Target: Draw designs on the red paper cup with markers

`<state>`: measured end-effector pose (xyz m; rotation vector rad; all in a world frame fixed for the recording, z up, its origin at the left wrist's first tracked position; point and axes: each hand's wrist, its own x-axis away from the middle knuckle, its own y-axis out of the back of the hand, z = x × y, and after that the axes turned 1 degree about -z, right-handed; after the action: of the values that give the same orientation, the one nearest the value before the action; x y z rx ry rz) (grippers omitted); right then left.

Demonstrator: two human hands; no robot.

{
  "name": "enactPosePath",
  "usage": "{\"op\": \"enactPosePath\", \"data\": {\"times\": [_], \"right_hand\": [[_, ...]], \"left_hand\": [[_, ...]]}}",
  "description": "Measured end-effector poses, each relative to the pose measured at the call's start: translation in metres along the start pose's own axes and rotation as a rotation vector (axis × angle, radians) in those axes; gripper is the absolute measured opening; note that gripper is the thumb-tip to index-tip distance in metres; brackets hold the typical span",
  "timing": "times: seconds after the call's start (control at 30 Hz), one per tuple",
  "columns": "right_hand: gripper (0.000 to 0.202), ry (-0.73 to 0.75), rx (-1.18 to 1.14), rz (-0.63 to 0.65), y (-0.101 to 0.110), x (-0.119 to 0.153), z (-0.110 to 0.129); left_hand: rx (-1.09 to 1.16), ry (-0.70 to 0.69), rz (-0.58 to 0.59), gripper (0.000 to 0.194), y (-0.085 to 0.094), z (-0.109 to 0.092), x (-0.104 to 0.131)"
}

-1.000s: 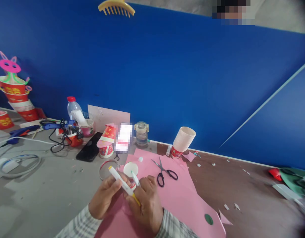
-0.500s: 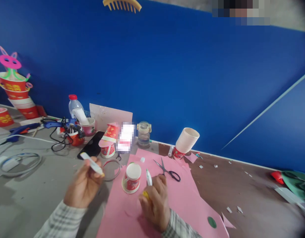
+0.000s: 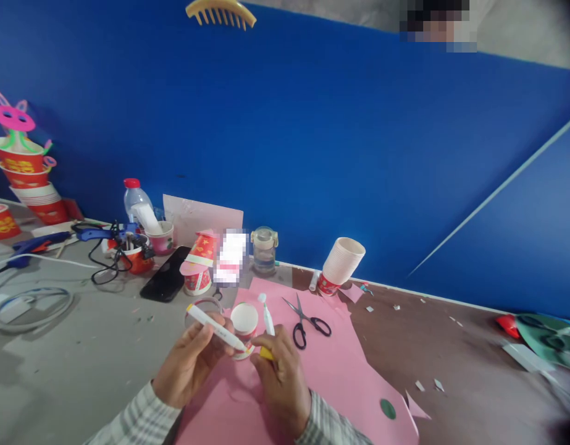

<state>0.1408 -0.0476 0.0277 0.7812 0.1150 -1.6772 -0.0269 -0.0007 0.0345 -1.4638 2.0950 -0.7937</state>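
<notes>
My left hand [image 3: 192,355], gripping a white marker [image 3: 217,329], has swung back beside my right hand [image 3: 285,378], which grips a yellow cap [image 3: 267,353] and second pen [image 3: 268,322]; nib [image 3: 244,350] now near cap, still uncovered; upside-down cup [image 3: 244,318] stands on pink paper [image 3: 344,383], just beyond

Scissors [image 3: 304,317]: on the paper [image 3: 338,383]
Cup stack [image 3: 343,262]: behind the scissors, to the right
Jar [image 3: 265,252]: behind the scissors, to the left
Phone [image 3: 166,278]: well left of the scissors
Marker [image 3: 218,332]: left of the scissors, in the left hand [image 3: 185,363]
Scraps [image 3: 420,386]: right of the scissors
</notes>
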Motion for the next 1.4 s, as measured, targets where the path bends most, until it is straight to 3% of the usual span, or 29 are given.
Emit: {"op": "enactPosePath", "data": {"times": [0.23, 0.43, 0.63, 0.8, 1.07, 1.4], "right_hand": [[0.006, 0.045, 0.103, 0.041, 0.007, -0.004, 0.004], [0.013, 0.106, 0.202, 0.109, 0.01, -0.007, 0.009], [0.021, 0.148, 0.293, 0.067, 0.008, -0.008, 0.007], [0.015, 0.143, 0.305, 0.054, 0.009, -0.009, 0.006], [0.009, 0.172, 0.302, 0.099, 0.012, -0.008, 0.013], [0.012, 0.168, 0.296, 0.136, 0.009, -0.008, 0.015]], "left_hand": [[-0.019, -0.014, -0.076, 0.027, 0.011, 0.005, -0.002], [-0.021, -0.002, -0.041, 0.026, 0.011, 0.005, -0.002], [-0.058, 0.012, -0.04, 0.028, 0.012, 0.007, 0.0], [-0.009, 0.027, -0.041, 0.028, 0.013, 0.005, 0.0], [0.004, 0.167, 0.108, 0.028, 0.003, -0.001, 0.006], [-0.047, 0.065, 0.02, 0.025, 0.009, 0.001, 0.001]]}}
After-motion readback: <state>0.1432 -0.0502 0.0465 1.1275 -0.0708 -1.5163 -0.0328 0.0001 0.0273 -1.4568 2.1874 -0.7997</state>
